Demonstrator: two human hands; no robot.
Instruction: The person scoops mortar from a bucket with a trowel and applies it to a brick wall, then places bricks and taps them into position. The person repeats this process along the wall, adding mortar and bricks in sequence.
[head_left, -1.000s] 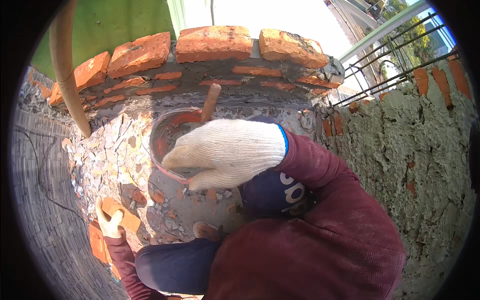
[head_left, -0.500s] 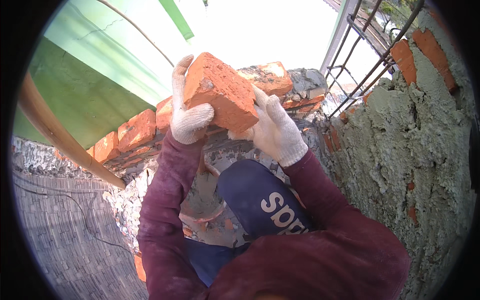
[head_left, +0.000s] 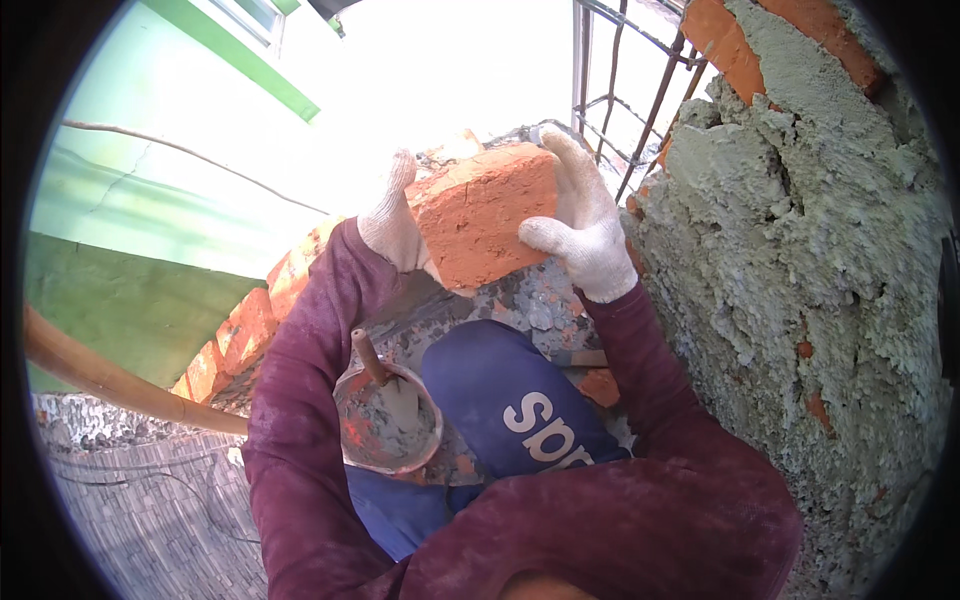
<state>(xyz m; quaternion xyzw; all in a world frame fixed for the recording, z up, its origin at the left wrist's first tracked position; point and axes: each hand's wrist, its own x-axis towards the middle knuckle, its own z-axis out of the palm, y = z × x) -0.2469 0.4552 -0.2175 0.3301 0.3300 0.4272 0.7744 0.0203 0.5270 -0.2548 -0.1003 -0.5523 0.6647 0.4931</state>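
Brick [head_left: 485, 215] clamped between left hand [head_left: 392, 218] and right hand [head_left: 580, 215] (both gloved), long axis running left-right.

Mortar bucket [head_left: 388, 420] with trowel [head_left: 372, 358] — rough plastered wall [head_left: 800, 280].

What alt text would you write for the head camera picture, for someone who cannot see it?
Two white-gloved hands, left hand and right hand, hold a red brick up beside a rough mortar-covered wall. Below, a bucket of mortar with a wooden-handled tool sits by the person's knee.
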